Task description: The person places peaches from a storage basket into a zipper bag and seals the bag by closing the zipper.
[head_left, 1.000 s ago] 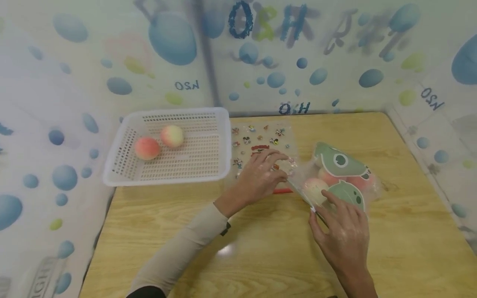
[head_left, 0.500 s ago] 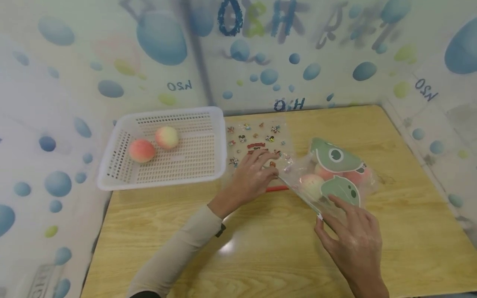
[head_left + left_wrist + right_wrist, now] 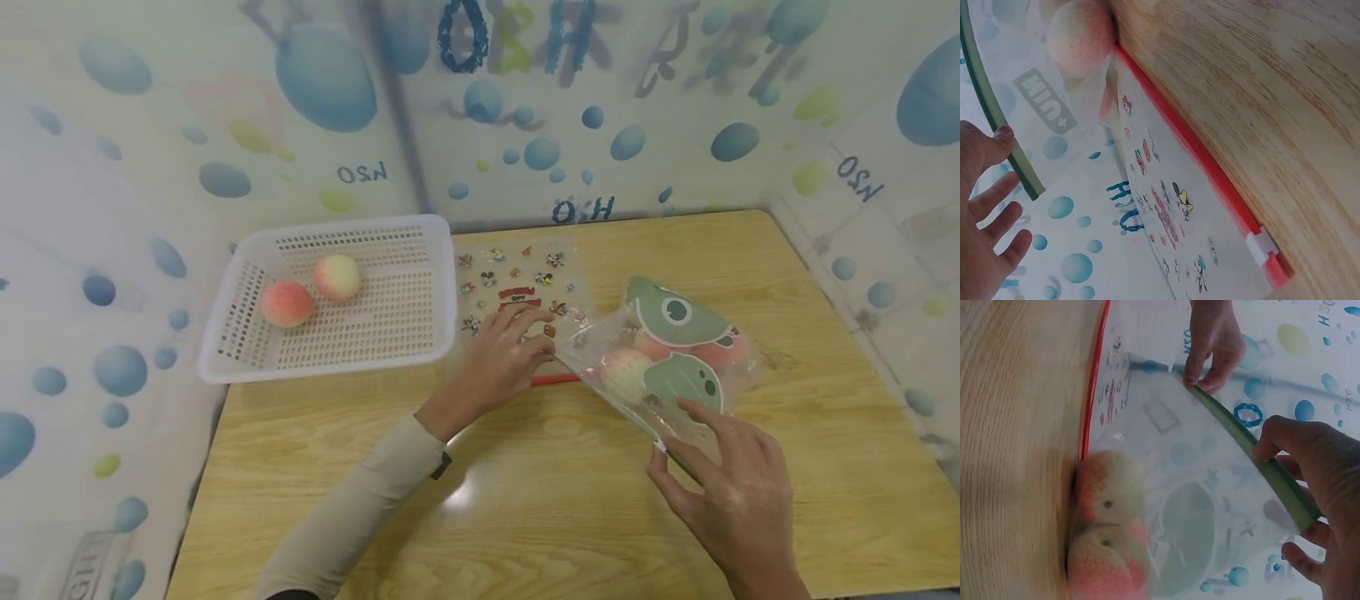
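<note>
A clear zip bag [image 3: 678, 318] with green animal prints lies at the right of the table, several peaches [image 3: 626, 375] inside it. My left hand [image 3: 504, 357] pinches one end of the bag's green zip strip [image 3: 994, 106], holding that edge raised off the table. Toward the other end, my right hand [image 3: 738, 492] pinches the zip at its small white slider [image 3: 660, 446]. The strip runs taut and slanting between both hands. In the right wrist view, two of the bagged peaches [image 3: 1110, 487] rest low in the bag, partly behind clear film.
A white perforated basket [image 3: 452, 292] stands at the back left, with a red peach [image 3: 287, 303] and a paler peach [image 3: 337, 277] in it. Beneath my left hand lies a flat clear bag [image 3: 517, 267] with cartoon prints and a red zip [image 3: 1179, 125]. Patterned walls enclose the table [image 3: 562, 508].
My right hand has slid down and right along the zip, taking the white slider with it. My left hand still grips the other end. The head view has shifted slightly.
</note>
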The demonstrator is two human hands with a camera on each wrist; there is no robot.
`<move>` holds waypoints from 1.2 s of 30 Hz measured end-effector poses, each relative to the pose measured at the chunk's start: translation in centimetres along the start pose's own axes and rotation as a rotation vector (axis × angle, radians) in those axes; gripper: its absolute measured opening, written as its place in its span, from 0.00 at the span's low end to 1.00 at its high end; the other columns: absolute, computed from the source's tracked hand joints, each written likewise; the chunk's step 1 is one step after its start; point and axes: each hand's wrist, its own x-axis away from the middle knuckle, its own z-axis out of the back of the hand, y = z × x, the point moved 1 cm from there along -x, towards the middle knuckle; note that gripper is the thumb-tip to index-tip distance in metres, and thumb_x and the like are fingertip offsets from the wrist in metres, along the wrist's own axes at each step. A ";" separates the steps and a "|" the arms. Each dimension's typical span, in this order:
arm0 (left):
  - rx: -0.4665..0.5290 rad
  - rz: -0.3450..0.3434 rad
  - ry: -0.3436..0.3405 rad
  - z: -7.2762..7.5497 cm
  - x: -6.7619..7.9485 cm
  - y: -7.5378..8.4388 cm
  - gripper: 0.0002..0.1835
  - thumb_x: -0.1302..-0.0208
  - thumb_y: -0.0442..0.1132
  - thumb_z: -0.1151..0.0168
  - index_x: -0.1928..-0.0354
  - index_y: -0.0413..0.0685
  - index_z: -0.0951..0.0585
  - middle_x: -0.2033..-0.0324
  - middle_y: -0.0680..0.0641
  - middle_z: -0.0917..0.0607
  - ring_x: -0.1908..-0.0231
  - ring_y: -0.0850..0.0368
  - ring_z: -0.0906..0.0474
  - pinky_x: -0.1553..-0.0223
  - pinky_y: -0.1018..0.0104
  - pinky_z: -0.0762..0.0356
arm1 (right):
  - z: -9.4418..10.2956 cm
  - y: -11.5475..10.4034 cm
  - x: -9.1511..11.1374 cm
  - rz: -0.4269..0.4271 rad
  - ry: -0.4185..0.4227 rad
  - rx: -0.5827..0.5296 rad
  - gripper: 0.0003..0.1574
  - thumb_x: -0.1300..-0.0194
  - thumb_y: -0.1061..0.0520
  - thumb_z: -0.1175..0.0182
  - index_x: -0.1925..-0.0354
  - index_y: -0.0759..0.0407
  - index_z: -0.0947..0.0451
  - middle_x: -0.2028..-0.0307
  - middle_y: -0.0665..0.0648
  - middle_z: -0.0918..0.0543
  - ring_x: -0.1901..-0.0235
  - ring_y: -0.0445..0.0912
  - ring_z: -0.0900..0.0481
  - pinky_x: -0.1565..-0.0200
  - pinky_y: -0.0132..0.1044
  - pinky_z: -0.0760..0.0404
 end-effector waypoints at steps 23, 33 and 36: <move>-0.036 0.015 -0.012 -0.6 0.8 -0.4 0.03 0.33 0.42 0.31 0.65 0.54 0.12 0.43 0.48 0.19 0.38 0.46 0.29 0.41 0.48 0.31 | 2.3 1.6 1.4 -0.043 -0.018 0.027 0.29 0.36 0.42 0.46 0.81 0.63 0.18 0.56 0.63 0.13 0.71 0.65 0.19 0.68 0.53 0.28; -0.048 0.008 -0.042 -0.5 0.7 -0.3 0.03 0.32 0.43 0.31 0.63 0.56 0.12 0.43 0.49 0.20 0.38 0.46 0.29 0.40 0.48 0.31 | 3.8 2.4 1.5 -0.008 -0.001 0.000 0.30 0.35 0.41 0.44 0.82 0.62 0.18 0.58 0.65 0.13 0.76 0.65 0.21 0.61 0.34 0.28; -0.038 -0.007 -0.029 -0.4 0.5 -0.1 0.03 0.32 0.44 0.31 0.63 0.56 0.13 0.43 0.50 0.20 0.38 0.47 0.29 0.40 0.49 0.32 | 4.3 3.0 1.7 -0.011 -0.007 -0.022 0.33 0.34 0.39 0.43 0.82 0.63 0.18 0.59 0.66 0.13 0.76 0.66 0.22 0.50 0.25 0.31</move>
